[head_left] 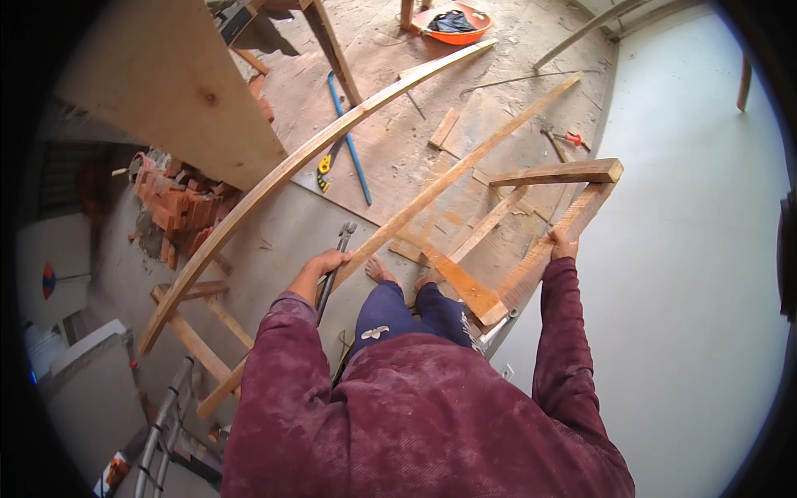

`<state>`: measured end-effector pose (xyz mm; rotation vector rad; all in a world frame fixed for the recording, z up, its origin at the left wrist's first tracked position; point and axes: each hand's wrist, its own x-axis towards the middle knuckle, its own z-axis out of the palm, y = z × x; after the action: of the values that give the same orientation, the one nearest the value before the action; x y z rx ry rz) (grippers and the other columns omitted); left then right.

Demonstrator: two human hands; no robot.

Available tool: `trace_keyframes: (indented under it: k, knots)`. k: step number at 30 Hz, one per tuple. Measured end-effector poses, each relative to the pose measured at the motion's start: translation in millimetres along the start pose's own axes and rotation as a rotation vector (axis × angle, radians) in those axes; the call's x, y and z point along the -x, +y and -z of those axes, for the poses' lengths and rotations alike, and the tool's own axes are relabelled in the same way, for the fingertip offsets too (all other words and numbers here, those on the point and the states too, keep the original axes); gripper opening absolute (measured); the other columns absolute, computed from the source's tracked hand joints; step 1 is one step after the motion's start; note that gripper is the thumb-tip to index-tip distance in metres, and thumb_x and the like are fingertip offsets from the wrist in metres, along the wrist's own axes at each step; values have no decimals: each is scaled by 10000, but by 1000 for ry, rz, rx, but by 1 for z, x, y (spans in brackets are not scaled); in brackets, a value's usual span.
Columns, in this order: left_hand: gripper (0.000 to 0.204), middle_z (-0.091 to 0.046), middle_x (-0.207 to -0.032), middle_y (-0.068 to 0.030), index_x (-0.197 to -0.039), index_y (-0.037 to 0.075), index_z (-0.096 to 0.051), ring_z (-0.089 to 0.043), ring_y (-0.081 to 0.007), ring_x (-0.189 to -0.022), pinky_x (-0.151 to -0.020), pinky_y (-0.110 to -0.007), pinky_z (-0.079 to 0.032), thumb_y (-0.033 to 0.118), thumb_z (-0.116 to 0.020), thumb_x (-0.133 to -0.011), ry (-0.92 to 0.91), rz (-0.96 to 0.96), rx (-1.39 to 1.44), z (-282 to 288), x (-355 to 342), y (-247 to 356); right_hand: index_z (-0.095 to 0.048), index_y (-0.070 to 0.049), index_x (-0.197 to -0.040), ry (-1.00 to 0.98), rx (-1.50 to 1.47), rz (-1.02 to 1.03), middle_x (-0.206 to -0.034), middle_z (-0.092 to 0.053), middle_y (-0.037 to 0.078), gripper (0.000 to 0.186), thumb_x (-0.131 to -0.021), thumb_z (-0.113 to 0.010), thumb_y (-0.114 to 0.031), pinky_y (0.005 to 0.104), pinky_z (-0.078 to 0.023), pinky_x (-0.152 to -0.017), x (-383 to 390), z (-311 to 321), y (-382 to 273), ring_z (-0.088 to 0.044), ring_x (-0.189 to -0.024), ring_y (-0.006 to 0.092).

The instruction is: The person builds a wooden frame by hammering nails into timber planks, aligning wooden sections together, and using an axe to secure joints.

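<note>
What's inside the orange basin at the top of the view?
Crumpled black plastic lies in the basin. It covers much of the bottom, so whatever may be beneath or wrapped in it can't be seen.

Orange basin [457, 37] holding black plastic [451, 22]; red bricks [176, 202] heaped at left.

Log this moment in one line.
left hand: gripping dark tool | right hand: gripping wooden frame | at left hand: long wooden strip | ahead: orange basin
</note>
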<state>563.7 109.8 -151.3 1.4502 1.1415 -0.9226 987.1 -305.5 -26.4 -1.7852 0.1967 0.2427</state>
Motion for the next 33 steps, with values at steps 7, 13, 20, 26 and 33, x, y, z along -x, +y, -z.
trace_keyframes:
  k: [7, 13, 20, 26, 33]
  knots:
    - [396, -646, -1010, -130, -1244, -1, -566, -683, -222, -801, -645, -362, -577, 262, -628, -956, 144, -1, 318, 53, 26, -2, -564, 16, -1169, -253, 161, -16, -952, -659, 107, 467, -722, -644, -94, 308, -534, -666, -3, 11, -82, -629, -729, 195]
    - [287, -652, -1010, -93, -1184, 2, -585, -685, -202, -778, -635, -340, -589, 173, -605, -954, 233, -104, 107, 121, 27, 6, -469, -7, -1290, -493, 408, -65, -889, -588, 83, 602, -707, -596, -91, 322, -555, -648, 70, 30, -149, -635, -729, 202]
    - [411, -675, -1097, -139, -1305, -26, -564, -679, -159, -794, -657, -252, -565, 215, -590, -973, -81, -168, 618, 107, 90, 15, -430, 34, -1409, -653, 833, 36, -1227, -568, 152, 811, -640, -640, -118, 363, -471, -967, 118, 15, -217, -565, -1127, 251]
    - [417, -697, -1070, -134, -1279, -28, -597, -637, -122, -728, -572, -226, -493, 270, -543, -992, 92, -345, 691, 71, 198, 1, -449, 44, -1378, -921, 892, -27, -1183, -599, 160, 788, -619, -626, -74, 357, -466, -974, 125, 20, -263, -585, -1109, 259]
    - [399, -707, -987, -107, -1215, -11, -640, -602, -96, -643, -526, -221, -460, 316, -516, -1022, 366, -438, 876, -31, 295, -52, -431, 21, -1438, -1296, 1000, 87, -1233, -627, 193, 852, -626, -676, -59, 336, -400, -1058, 131, 28, -262, -575, -1209, 275]
